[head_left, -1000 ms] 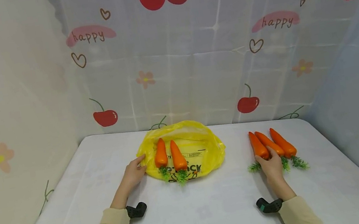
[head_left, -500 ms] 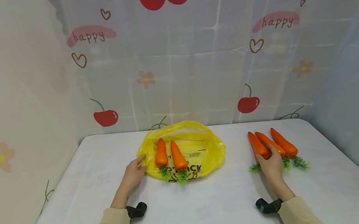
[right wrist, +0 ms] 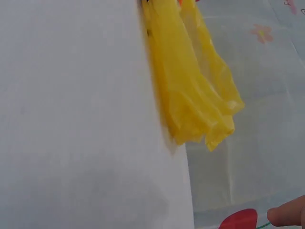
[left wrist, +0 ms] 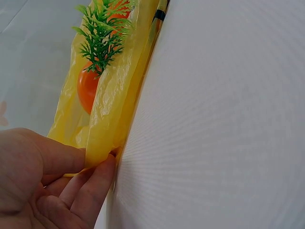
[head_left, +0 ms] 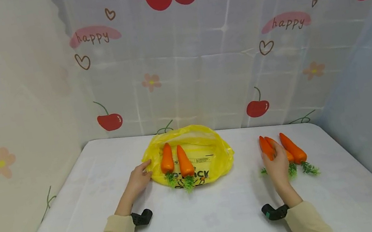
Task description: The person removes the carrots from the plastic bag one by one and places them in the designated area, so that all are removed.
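Note:
A yellow plastic bag [head_left: 224, 158] lies spread with its mouth open, and two carrots [head_left: 166, 158] with green tops rest in it. The left hand [head_left: 138, 180] pinches the bag's left edge; in the left wrist view, the thumb and fingers of that hand [left wrist: 52, 176] grip the yellow film [left wrist: 107, 119]. On the right, the right hand [head_left: 277, 166] has its thumb and fingers round the leftmost carrot [head_left: 266, 147] of three, partly covering it and the middle one. The right wrist view has just a fingertip [right wrist: 288, 213] at its edge, with the bag [right wrist: 190, 95] beyond.
The rightmost carrot [head_left: 292, 147] lies beside the right hand, its leafy top toward the front. A white-covered table [head_left: 204, 227] carries everything. Behind it hangs a curtain [head_left: 193, 73] printed with cherries, and similar printed sheets stand at both sides.
The right hand has shifted slightly left and up, and the leftmost carrot has moved a little with it. The left hand, the bag and the two carrots in it look unchanged.

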Available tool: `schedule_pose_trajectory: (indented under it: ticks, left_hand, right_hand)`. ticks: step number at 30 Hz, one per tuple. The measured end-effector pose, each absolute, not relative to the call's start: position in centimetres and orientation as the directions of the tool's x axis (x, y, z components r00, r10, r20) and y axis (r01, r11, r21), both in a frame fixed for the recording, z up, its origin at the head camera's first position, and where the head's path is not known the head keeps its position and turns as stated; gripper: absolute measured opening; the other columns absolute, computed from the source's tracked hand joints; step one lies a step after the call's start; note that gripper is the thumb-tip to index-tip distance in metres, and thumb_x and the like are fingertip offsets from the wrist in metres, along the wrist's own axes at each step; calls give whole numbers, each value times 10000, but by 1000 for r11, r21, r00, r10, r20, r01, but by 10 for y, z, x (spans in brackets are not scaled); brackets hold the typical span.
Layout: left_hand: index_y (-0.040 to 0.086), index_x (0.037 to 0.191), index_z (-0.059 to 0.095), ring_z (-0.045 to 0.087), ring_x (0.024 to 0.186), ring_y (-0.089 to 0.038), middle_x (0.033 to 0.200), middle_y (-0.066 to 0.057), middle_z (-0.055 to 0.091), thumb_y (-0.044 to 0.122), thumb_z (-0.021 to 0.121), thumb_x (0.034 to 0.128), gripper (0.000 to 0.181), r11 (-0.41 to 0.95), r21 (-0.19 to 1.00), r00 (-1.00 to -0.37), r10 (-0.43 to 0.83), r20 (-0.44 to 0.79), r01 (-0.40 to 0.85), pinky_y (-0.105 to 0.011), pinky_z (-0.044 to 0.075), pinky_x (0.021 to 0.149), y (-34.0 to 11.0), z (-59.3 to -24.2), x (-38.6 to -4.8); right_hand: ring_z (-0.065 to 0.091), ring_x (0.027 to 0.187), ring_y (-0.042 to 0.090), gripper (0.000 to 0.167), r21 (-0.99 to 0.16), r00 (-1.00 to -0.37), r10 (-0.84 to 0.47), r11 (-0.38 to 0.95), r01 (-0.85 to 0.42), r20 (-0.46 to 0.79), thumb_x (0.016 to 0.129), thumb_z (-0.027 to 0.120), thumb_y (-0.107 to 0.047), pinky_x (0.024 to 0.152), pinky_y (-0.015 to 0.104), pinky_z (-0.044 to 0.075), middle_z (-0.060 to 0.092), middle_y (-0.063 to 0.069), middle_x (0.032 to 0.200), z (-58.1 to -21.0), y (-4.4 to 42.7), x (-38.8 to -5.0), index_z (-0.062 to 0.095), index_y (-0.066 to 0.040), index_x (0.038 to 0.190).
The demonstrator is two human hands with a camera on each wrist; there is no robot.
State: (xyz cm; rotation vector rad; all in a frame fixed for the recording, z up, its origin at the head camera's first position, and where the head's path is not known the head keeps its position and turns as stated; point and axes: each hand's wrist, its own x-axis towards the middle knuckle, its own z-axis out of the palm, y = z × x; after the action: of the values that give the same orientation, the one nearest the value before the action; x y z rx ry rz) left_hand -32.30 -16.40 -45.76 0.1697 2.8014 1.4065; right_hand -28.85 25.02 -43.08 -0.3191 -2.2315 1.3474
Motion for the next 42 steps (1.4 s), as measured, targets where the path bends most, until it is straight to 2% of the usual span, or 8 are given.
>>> schedule_pose_trajectory:
  ticks: [7, 12, 15, 19, 24, 30, 37, 42]
  left_hand:
    - [-63, 1389, 384, 433, 1204, -404, 1407, -264, 351, 21, 510, 936, 477, 588, 803, -995, 96, 42, 91, -481, 396, 949, -163, -456, -323]
    - [-63, 1389, 384, 429, 1207, -402, 1407, -262, 353, 22, 514, 936, 478, 592, 801, -994, 98, 44, 94, -483, 392, 952, -164, -455, -324]
    - [-67, 1386, 386, 421, 1212, -407, 1401, -269, 357, 20, 515, 934, 478, 600, 794, -994, 98, 49, 98, -490, 384, 958, -165, -455, -324]
    - [-70, 1383, 387, 394, 1231, -413, 1401, -272, 355, 17, 513, 931, 477, 605, 790, -994, 95, 49, 97, -498, 364, 971, -165, -455, -324]
    - [-70, 1385, 383, 360, 1254, -415, 1399, -272, 359, 17, 511, 931, 480, 602, 792, -994, 101, 53, 103, -508, 342, 985, -165, -454, -324]
    - [-69, 1387, 381, 371, 1243, -422, 1394, -285, 355, 19, 511, 931, 481, 603, 790, -993, 108, 54, 109, -508, 355, 976, -165, -455, -324]
    - [-70, 1385, 385, 410, 1218, -414, 1394, -281, 360, 14, 512, 930, 479, 600, 793, -993, 103, 56, 107, -496, 380, 959, -165, -455, -323]
    - [-62, 1392, 378, 441, 1195, -407, 1410, -271, 341, 11, 504, 937, 478, 585, 806, -994, 99, 38, 89, -476, 407, 940, -163, -455, -322]
  right_hand:
    - [338, 1310, 291, 510, -937, -903, 338, 311, -160, 267, 917, 554, 0, 1042, 386, 286, 369, 207, 1421, -417, 214, -295, 367, 69, 1387]
    - [386, 1284, 268, 485, -948, -935, 260, 267, -171, 242, 922, 565, -28, 1016, 357, 331, 416, 178, 1395, -413, 180, -300, 408, 27, 1378]
    - [401, 1272, 272, 483, -953, -947, 214, 241, -187, 239, 922, 565, -22, 1004, 355, 351, 420, 183, 1390, -414, 158, -302, 411, 21, 1379]
    - [415, 1255, 314, 477, -951, -953, 145, 202, -234, 265, 910, 574, 4, 990, 378, 370, 429, 227, 1368, -418, 131, -305, 419, 63, 1357]
    - [419, 1244, 348, 488, -959, -972, 46, 181, -219, 230, 914, 577, -16, 977, 411, 381, 421, 262, 1361, -427, 103, -305, 403, 89, 1358]
    - [412, 1251, 347, 491, -968, -990, -16, 208, -142, 142, 937, 561, -69, 985, 424, 369, 419, 241, 1371, -430, 77, -303, 389, 75, 1374]
    - [346, 1290, 366, 564, -934, -993, -89, 342, -104, 78, 938, 577, -154, 1004, 467, 337, 364, 222, 1420, -434, 59, -306, 343, 44, 1412]
    - [411, 1228, 372, 643, -907, -993, -105, 412, -86, 47, 905, 619, -161, 976, 484, 372, 385, 235, 1394, -440, 54, -305, 308, 34, 1433]
